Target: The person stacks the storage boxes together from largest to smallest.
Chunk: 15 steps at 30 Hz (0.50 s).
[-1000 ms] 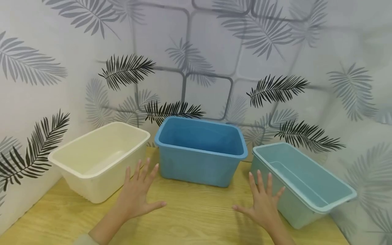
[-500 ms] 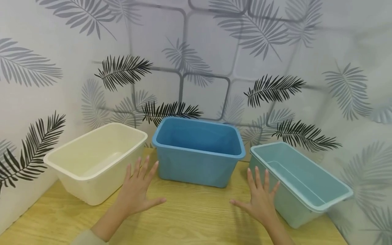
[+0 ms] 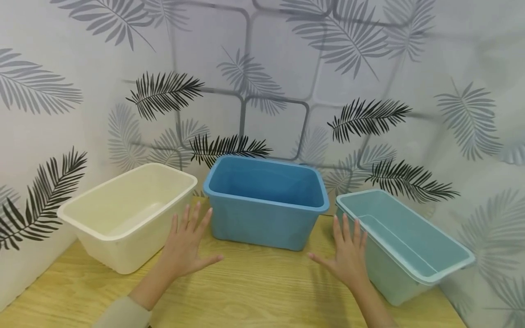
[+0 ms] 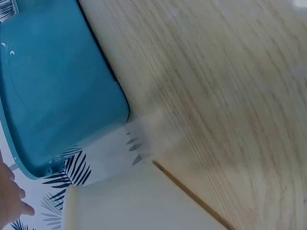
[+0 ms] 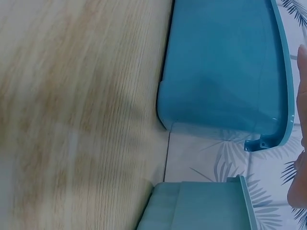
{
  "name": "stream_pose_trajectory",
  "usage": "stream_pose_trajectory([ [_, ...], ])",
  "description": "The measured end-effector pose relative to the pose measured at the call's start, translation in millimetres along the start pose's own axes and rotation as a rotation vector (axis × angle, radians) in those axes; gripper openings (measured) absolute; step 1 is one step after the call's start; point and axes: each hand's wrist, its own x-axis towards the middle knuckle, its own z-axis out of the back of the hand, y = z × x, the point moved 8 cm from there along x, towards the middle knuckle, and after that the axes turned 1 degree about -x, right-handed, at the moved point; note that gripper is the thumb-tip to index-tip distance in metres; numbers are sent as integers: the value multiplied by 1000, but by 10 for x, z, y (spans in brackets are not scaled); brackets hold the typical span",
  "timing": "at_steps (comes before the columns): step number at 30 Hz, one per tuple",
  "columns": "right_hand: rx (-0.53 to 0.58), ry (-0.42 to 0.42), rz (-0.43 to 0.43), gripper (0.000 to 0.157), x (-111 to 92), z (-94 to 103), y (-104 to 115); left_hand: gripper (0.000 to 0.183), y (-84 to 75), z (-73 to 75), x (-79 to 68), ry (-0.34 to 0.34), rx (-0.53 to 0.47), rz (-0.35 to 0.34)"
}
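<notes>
In the head view my left hand (image 3: 183, 248) hovers over the table, fingers spread, between the cream bin (image 3: 123, 248) and the blue bin (image 3: 262, 223). My right hand (image 3: 348, 259) is held likewise, fingers straight and thumb out, in front of the pale green bin (image 3: 393, 273). Both hands hold nothing. Part of the left hand (image 4: 10, 199) shows at the left edge of the left wrist view, beside the blue bin (image 4: 62, 86). At the right edge of the right wrist view a bit of the right hand (image 5: 300, 182) appears. No objects are visible inside the bins.
A light wooden table (image 3: 254, 291) carries the three bins, which stand in an arc at its back. Behind them rises a wall (image 3: 279, 54) with a leaf pattern. A second wall (image 3: 33, 136) closes off the left side.
Both hands have risen slightly in the head view, and the right hand's fingers have drawn a little closer together. The bins keep their places; the view shifted slightly.
</notes>
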Motion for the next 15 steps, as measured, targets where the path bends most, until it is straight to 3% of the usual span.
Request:
stream_pose_trajectory([
  [9,57,8,-48,114,151,-12,-26,112,64,-26,164,8,-27,33],
  [15,94,-25,-31,116,241,-16,12,112,92,-7,287,-38,-27,28],
])
